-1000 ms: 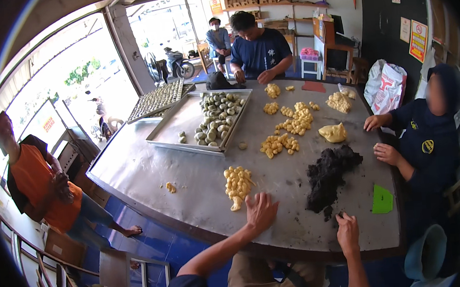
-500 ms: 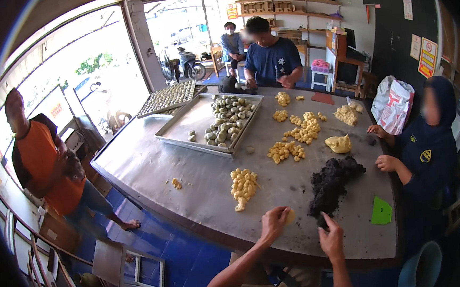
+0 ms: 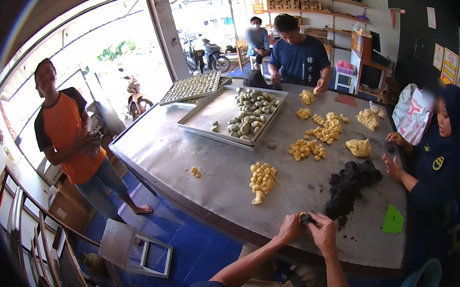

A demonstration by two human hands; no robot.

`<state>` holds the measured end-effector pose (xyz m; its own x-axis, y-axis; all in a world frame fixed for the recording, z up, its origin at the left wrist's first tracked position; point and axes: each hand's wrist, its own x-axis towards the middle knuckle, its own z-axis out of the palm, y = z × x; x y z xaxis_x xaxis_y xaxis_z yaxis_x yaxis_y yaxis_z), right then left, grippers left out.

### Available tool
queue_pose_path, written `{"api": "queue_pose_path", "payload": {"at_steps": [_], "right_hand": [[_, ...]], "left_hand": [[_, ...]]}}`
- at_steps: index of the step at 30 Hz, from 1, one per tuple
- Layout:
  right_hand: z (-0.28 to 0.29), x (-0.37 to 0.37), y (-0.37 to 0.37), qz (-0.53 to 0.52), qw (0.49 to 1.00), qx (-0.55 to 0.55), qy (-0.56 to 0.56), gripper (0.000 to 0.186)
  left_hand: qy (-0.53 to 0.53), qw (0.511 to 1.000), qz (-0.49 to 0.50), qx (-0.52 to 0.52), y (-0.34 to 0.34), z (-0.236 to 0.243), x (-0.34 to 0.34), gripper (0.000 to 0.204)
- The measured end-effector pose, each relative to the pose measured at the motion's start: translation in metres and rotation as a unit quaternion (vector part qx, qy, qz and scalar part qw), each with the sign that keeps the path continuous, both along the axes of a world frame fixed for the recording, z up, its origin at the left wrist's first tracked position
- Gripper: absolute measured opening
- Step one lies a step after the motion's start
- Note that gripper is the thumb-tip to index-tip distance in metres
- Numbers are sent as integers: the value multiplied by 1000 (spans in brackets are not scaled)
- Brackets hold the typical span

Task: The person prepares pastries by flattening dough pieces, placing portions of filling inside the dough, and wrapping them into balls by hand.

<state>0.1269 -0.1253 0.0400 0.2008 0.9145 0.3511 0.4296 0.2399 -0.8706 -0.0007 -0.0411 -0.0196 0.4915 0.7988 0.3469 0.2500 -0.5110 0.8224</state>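
My left hand (image 3: 291, 228) and my right hand (image 3: 323, 228) meet over the near edge of the metal table. The left cups a small piece of yellow dough, its pale rim just showing. My right fingers press a lump of black filling (image 3: 305, 219) against it, and the fingers partly hide both. Just beyond my right hand lies a crumbly black heap of filling (image 3: 348, 186), with crumbs scattered around it. Left of that heap sits a pile of yellow dough pieces (image 3: 263, 180).
More dough piles (image 3: 325, 128) and a larger dough lump (image 3: 359, 147) lie farther back. A tray (image 3: 207, 125) holds round greenish balls. A green scraper (image 3: 392, 219) rests at right. Co-workers stand across the table and at right; a person in orange (image 3: 72, 133) stands left.
My hands have come together, bringing the black lump to the dough in the left one. The view has shifted. The co-worker across the table now reaches to a dough pile.
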Motion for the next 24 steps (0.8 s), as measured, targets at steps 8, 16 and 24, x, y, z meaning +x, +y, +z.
{"api": "queue_pose_path", "payload": {"at_steps": [8, 16, 24], "right_hand": [[16, -21, -1, -76, 954, 46, -286, 22], [6, 11, 31, -37, 989, -114, -88, 49], [85, 67, 42, -113, 947, 43, -297, 30]], "left_hand": [[20, 995, 36, -93, -14, 5, -2, 29], [-104, 993, -30, -56, -3, 3, -14, 33], [-26, 1000, -6, -6, -5, 7, -11, 27]]}}
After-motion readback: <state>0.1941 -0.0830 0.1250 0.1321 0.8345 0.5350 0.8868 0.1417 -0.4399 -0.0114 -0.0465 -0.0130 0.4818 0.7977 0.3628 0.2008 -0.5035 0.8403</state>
